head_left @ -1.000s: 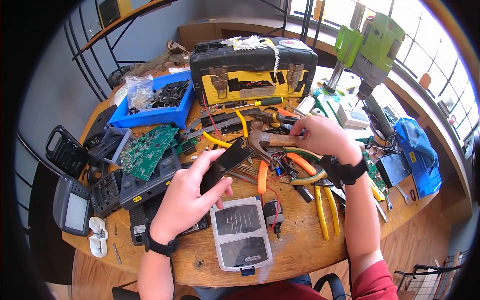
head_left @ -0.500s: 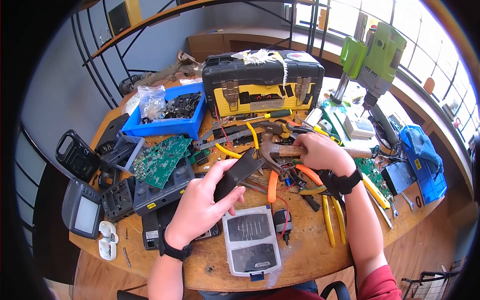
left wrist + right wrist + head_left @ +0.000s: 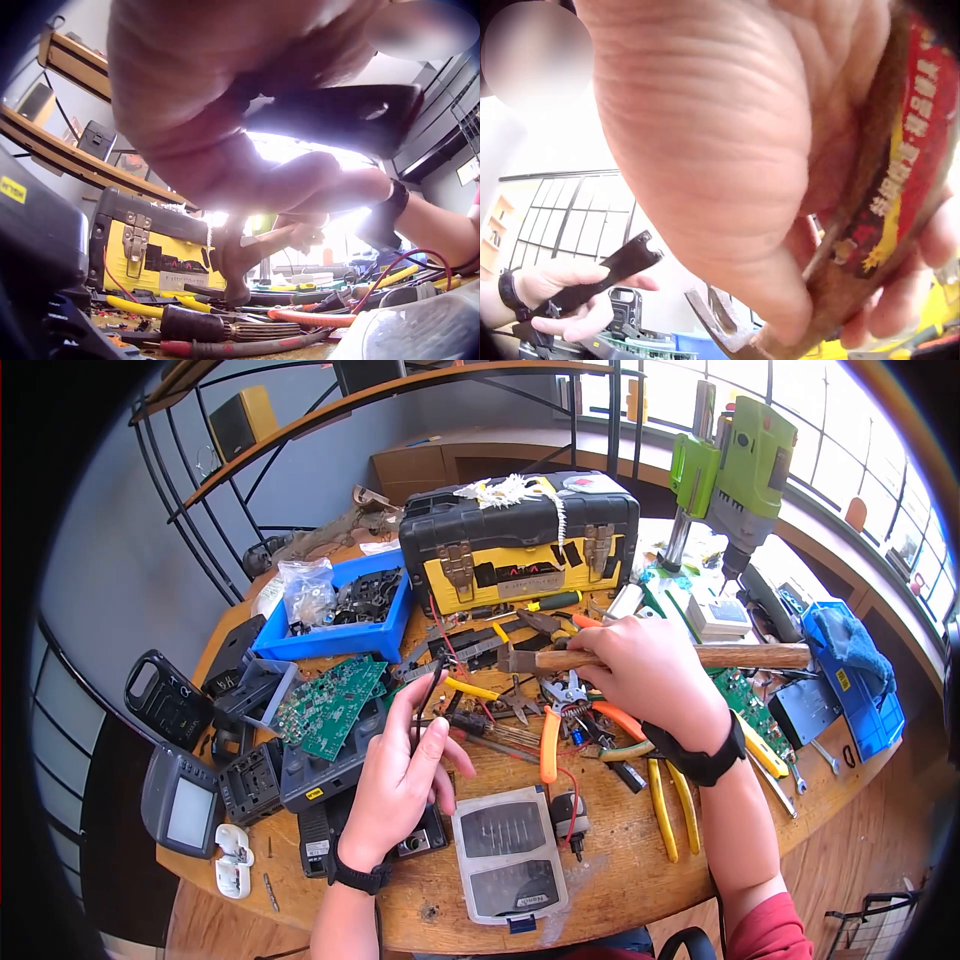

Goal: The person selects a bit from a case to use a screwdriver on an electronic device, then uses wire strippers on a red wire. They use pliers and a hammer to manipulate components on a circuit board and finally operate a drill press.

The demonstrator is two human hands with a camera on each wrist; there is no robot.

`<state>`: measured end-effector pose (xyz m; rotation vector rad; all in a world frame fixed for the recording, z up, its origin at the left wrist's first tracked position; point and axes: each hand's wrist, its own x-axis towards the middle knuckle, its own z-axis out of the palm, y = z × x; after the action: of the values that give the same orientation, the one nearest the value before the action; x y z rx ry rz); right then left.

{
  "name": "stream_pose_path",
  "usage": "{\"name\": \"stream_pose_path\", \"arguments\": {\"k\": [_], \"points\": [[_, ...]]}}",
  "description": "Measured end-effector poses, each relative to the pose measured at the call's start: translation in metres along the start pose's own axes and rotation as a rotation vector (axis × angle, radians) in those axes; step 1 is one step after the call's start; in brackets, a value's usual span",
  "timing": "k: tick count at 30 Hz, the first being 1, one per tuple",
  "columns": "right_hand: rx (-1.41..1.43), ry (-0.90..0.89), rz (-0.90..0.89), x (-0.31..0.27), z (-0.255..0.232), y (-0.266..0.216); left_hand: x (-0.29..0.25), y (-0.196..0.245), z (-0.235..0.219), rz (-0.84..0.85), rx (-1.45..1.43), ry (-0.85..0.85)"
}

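My left hand (image 3: 395, 795) pinches a flat black plastic piece (image 3: 613, 271) between thumb and fingers. In the head view this piece appears nearly edge-on; the right wrist view shows its notched end. My right hand (image 3: 655, 680) grips a claw hammer (image 3: 750, 655) by its wooden handle, close to the head. The handle lies level across the head view, and a red and yellow label (image 3: 911, 150) shows on it. In the left wrist view the hammer head (image 3: 234, 262) hangs over the tools. Below it lie wire strippers (image 3: 550, 740) with orange handles.
A clear-lidded bit case (image 3: 510, 855) lies at the front. Green circuit boards (image 3: 332, 710) and a blue bin (image 3: 385, 635) stand left, a black and yellow toolbox (image 3: 520, 555) behind. A green drill press (image 3: 735, 475) rises at back right. Yellow-handled pliers (image 3: 662, 810) lie near my right forearm.
The hammer has come up off the tool pile in my right hand, its handle now showing out to the right. My left hand has turned the black piece from face-on to edge-on.
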<state>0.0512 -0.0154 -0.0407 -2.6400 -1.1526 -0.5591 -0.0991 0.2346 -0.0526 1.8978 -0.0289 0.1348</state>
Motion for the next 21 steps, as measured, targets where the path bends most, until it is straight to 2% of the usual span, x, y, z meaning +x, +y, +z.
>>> {"name": "stream_pose_path", "arguments": {"k": [5, 7, 8, 11, 21], "points": [[-0.069, 0.038, -0.027, -0.007, -0.025, -0.031, -0.003, 0.000, 0.001, -0.029, -0.026, -0.025], [-0.106, -0.014, -0.119, -0.010, -0.031, -0.039, -0.002, -0.002, 0.000, -0.021, -0.057, -0.038], [-0.098, -0.101, -0.093, -0.010, -0.032, -0.043, -0.002, -0.002, 0.001, -0.021, -0.054, -0.044], [-0.102, -0.123, -0.113, -0.014, -0.036, -0.049, -0.003, 0.003, 0.004, -0.019, 0.027, -0.049], [-0.022, -0.023, -0.052, -0.015, -0.049, -0.056, -0.004, 0.009, 0.007, -0.037, 0.139, -0.069]]}}
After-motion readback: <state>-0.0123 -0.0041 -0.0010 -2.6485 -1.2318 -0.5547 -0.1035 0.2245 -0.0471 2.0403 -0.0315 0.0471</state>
